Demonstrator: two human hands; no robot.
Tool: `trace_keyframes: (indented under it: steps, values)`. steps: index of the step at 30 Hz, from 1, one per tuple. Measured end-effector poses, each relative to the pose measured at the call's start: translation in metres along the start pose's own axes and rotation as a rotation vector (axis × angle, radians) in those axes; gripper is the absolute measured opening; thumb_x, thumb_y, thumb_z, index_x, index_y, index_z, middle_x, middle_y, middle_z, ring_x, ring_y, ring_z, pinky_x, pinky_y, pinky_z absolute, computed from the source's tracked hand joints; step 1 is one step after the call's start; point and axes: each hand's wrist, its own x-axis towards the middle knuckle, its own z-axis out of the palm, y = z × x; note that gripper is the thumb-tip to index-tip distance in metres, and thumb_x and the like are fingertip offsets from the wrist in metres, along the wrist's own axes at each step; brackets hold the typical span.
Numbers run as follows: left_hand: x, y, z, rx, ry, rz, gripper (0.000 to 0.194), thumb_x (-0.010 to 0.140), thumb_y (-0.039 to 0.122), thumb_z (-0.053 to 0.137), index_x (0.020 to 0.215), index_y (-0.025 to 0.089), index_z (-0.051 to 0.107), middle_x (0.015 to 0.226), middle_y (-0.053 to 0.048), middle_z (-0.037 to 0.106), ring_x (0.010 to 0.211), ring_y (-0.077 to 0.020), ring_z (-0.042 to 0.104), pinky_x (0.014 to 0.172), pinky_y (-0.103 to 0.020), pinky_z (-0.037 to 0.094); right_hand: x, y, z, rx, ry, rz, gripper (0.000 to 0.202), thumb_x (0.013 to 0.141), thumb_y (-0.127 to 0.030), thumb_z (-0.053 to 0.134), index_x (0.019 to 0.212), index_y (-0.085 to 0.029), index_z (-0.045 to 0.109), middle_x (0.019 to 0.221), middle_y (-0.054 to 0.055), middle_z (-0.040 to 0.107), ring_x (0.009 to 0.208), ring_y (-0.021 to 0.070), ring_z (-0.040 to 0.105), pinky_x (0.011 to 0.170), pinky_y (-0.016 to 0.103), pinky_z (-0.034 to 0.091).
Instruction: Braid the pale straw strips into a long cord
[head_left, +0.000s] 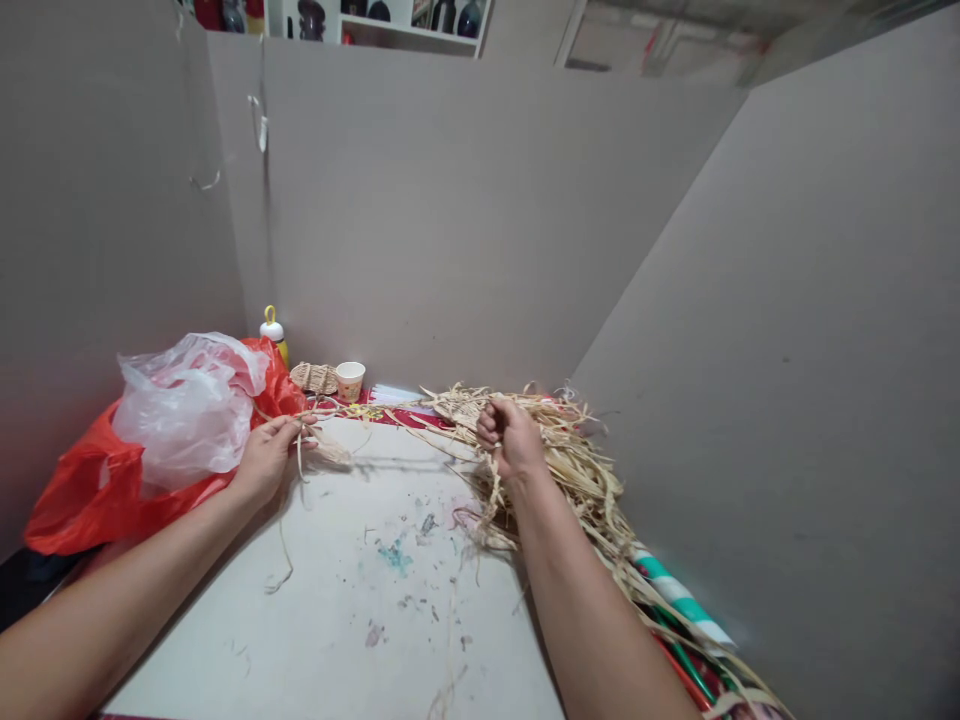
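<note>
At a tabletop point(337, 620) walled in by grey partition boards point(465, 220), we see a person working dried straw with both bare hands. The left hand point(266, 458) is closed in a pinch on the end of a thin straw strand point(352, 410), which runs taut across to the right hand point(512, 438). That hand is clenched in a fist around a clump of the straw pile point(577, 470), which lies heaped along the right edge of the tabletop, against the partition. Loose wisps trail from the left hand onto the white surface, which is flecked with scraps and a blue-green stain point(394, 555).

Just beside the left hand we find a red plastic bag point(82, 500) with a clear plastic bag point(184, 410) resting on top of it. In the far corner stand a yellow bottle point(274, 332) with a white cap, a small woven straw piece point(314, 377) and a paper cup point(349, 380), the cup just right of the woven piece. Striped green-and-white rolls point(679, 595) lie under the straw at the near right. Above the partition, a shelf point(375, 20) holds dark vessels.
</note>
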Motion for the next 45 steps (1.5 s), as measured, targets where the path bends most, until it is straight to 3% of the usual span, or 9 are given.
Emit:
trace_keyframes:
  steps: [3, 7, 10, 14, 18, 23, 30, 36, 45]
  values:
    - [0.0, -0.005, -0.001, 0.121, -0.017, 0.005, 0.024, 0.066, 0.035, 0.067, 0.075, 0.012, 0.067, 0.088, -0.005, 0.069, 0.068, -0.0126, 0.06, 0.07, -0.024, 0.049, 0.0, -0.013, -0.009, 0.029, 0.023, -0.019, 0.026, 0.065, -0.036, 0.053, 0.058, -0.02, 0.034, 0.044, -0.009, 0.032, 0.034, 0.0038, 0.023, 0.033, 0.017, 0.016]
    - [-0.009, 0.0, 0.004, 0.22, -0.031, 0.066, 0.027, 0.071, 0.035, 0.064, 0.086, 0.012, 0.069, 0.091, -0.007, 0.069, 0.075, -0.0143, 0.06, 0.075, -0.026, 0.046, -0.006, -0.012, -0.001, 0.003, -0.054, 0.017, 0.027, 0.067, -0.036, 0.055, 0.056, -0.019, 0.037, 0.046, -0.006, 0.042, 0.036, 0.0045, 0.033, 0.035, 0.017, 0.024]
    - [-0.023, 0.009, 0.014, 0.119, -0.157, -0.004, 0.03, 0.073, 0.035, 0.064, 0.093, 0.013, 0.068, 0.097, -0.009, 0.068, 0.085, -0.0167, 0.06, 0.078, -0.027, 0.046, -0.013, -0.001, 0.014, -0.069, -0.183, 0.079, 0.024, 0.07, -0.033, 0.055, 0.057, -0.018, 0.042, 0.049, -0.003, 0.052, 0.037, 0.0058, 0.04, 0.036, 0.018, 0.028]
    - [-0.043, 0.018, 0.029, -0.054, -0.384, -0.202, 0.027, 0.074, 0.033, 0.065, 0.091, 0.012, 0.068, 0.077, -0.007, 0.068, 0.072, -0.0152, 0.06, 0.073, -0.028, 0.047, -0.026, 0.015, 0.037, -0.195, -0.445, 0.2, 0.018, 0.074, -0.026, 0.054, 0.06, -0.015, 0.051, 0.053, 0.001, 0.058, 0.041, 0.0075, 0.045, 0.038, 0.018, 0.031]
    - [-0.051, 0.02, 0.033, -0.14, -0.437, -0.302, 0.018, 0.074, 0.027, 0.066, 0.066, 0.012, 0.064, 0.079, -0.007, 0.067, 0.07, -0.0125, 0.059, 0.069, -0.025, 0.048, -0.04, 0.025, 0.055, -0.285, -0.664, 0.281, 0.016, 0.074, -0.019, 0.053, 0.059, -0.013, 0.054, 0.058, 0.002, 0.061, 0.046, 0.0078, 0.048, 0.046, 0.019, 0.037]
    - [-0.048, 0.016, 0.028, -0.191, -0.493, -0.38, 0.016, 0.076, 0.022, 0.063, 0.065, 0.01, 0.063, 0.095, -0.013, 0.067, 0.069, -0.0109, 0.057, 0.061, -0.021, 0.046, -0.047, 0.028, 0.061, -0.241, -0.813, 0.354, 0.018, 0.077, -0.02, 0.053, 0.06, -0.012, 0.056, 0.059, 0.003, 0.063, 0.047, 0.0085, 0.052, 0.047, 0.019, 0.039]
    - [-0.051, 0.02, 0.029, -0.16, -0.678, -0.368, 0.018, 0.077, 0.027, 0.064, 0.082, 0.011, 0.068, 0.071, -0.005, 0.062, 0.062, -0.0108, 0.055, 0.06, -0.023, 0.047, -0.044, 0.027, 0.059, -0.012, -0.775, 0.371, 0.024, 0.083, -0.032, 0.055, 0.067, -0.014, 0.051, 0.067, 0.004, 0.065, 0.042, 0.0073, 0.052, 0.035, 0.015, 0.034]
    - [-0.056, 0.023, 0.03, -0.109, -0.77, -0.33, 0.022, 0.081, 0.03, 0.059, 0.093, 0.013, 0.066, 0.086, -0.011, 0.068, 0.08, -0.0162, 0.061, 0.074, -0.026, 0.046, -0.045, 0.023, 0.063, 0.14, -0.685, 0.325, 0.018, 0.083, -0.029, 0.057, 0.074, -0.015, 0.049, 0.079, 0.007, 0.068, 0.044, 0.0096, 0.057, 0.029, 0.014, 0.034]
    - [-0.062, 0.028, 0.042, -0.154, -0.639, -0.3, 0.019, 0.078, 0.031, 0.062, 0.09, 0.017, 0.065, 0.083, -0.005, 0.063, 0.077, -0.0156, 0.059, 0.072, -0.03, 0.048, -0.041, 0.032, 0.065, 0.379, -0.658, 0.453, 0.026, 0.081, -0.034, 0.051, 0.064, -0.018, 0.038, 0.078, 0.009, 0.07, 0.044, 0.0112, 0.059, 0.027, 0.014, 0.032]
